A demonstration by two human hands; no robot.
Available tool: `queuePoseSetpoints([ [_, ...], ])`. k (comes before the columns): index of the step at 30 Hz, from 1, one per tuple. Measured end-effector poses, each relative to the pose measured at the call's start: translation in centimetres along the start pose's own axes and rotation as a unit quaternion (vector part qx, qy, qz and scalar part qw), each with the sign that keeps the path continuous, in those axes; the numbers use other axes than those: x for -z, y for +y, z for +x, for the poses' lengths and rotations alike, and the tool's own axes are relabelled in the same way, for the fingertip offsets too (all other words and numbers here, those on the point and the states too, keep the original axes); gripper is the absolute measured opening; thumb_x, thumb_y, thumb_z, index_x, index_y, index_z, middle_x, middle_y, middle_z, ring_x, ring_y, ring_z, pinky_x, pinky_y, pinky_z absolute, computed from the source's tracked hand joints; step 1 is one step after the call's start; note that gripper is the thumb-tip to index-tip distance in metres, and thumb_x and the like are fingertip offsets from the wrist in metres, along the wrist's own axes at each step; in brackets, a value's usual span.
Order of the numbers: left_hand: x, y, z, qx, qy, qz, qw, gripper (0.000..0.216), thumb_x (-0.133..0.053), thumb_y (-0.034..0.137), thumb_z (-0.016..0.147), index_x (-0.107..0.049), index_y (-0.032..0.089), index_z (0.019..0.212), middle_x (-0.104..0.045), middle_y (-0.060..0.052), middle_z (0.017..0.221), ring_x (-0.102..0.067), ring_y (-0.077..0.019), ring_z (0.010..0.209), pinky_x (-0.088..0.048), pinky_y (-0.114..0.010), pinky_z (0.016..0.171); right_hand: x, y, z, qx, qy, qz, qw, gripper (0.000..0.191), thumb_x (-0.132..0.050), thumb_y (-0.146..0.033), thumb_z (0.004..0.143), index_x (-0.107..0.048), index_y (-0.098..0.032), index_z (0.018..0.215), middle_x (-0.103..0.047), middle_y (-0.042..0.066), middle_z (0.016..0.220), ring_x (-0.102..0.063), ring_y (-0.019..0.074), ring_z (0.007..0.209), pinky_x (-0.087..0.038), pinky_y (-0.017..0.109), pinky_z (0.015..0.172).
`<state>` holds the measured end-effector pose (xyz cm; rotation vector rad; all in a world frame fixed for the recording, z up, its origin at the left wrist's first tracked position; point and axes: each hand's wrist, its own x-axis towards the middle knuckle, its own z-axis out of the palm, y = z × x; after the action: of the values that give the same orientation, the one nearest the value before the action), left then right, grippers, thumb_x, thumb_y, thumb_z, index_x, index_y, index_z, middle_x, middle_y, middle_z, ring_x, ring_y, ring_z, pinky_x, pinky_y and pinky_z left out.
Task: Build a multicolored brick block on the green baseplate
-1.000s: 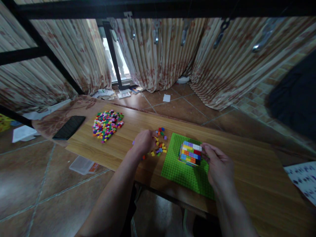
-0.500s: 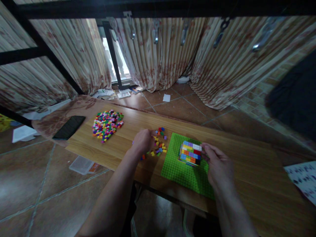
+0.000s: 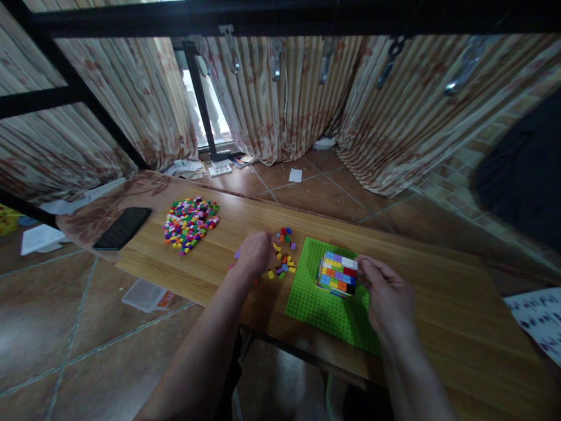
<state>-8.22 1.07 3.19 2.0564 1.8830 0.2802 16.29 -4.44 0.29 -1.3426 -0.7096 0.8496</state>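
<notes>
On your wooden table (image 3: 456, 316), right of centre, the toy-brick block (image 3: 336, 275) sits on green baseplate (image 3: 309, 301); striped curtains (image 3: 284, 111) hang at top. Whether left hand (image 3: 256, 254) or right hand (image 3: 391, 292) pinches, I cannot tell.

Bare forearms (image 3: 197, 351) stretched forward, well apart; left hand (image 3: 258, 252) palm down, right hand (image 3: 392, 295) with fingers (image 3: 392, 272) curled.

One green baseplate (image 3: 322, 316), one brick block (image 3: 336, 273), one brick heap (image 3: 191, 224)

Left hand (image 3: 256, 254) and left forearm (image 3: 199, 339) that were bare at seven o'clock, right hand (image 3: 392, 292) and right forearm (image 3: 409, 362) that were equally bare toward four o'clock
</notes>
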Motion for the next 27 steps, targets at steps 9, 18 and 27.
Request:
queuePoseSetpoints([
  [9,-1.0,0.1,0.3,-0.02,0.01,0.019,1.0,0.033,-0.055,0.012,0.076,-0.072,0.021,0.103,-0.07,-0.008,0.104,-0.064,-0.023,0.101,-0.046,-0.029,0.087,0.0,-0.1,0.0,-0.004,0.001,0.0,1.0,0.019,-0.076,-0.038,0.068,-0.075,-0.021,0.078,-0.073,0.002,0.082,-0.064,0.0148,0.074,-0.049,0.03,0.07],
  [18,-0.4,0.4,0.3,-0.031,0.046,-0.019,0.998,0.02,-0.056,0.019,0.08,-0.068,0.017,0.095,-0.067,-0.01,0.102,-0.064,-0.0204,0.087,-0.047,-0.028,0.079,0.1,0.1,0.0,0.003,-0.007,-0.005,1.0,0.021,-0.076,-0.04,0.069,-0.075,-0.022,0.079,-0.074,0.002,0.083,-0.065,0.015,0.075,-0.05,0.03,0.07],
  [27,-0.4,2.8,0.1,-0.053,0.007,-0.556,0.83,0.027,-0.066,0.028,0.075,-0.065,0.014,0.098,-0.066,-0.001,0.076,-0.059,-0.0112,0.067,-0.047,-0.023,0.065,-0.1,-1.1,-0.6,0.118,0.049,-0.08,0.989,0.023,-0.068,-0.04,0.079,-0.074,-0.021,0.089,-0.074,0.005,0.089,-0.066,0.0176,0.079,-0.051,0.035,0.077],
])
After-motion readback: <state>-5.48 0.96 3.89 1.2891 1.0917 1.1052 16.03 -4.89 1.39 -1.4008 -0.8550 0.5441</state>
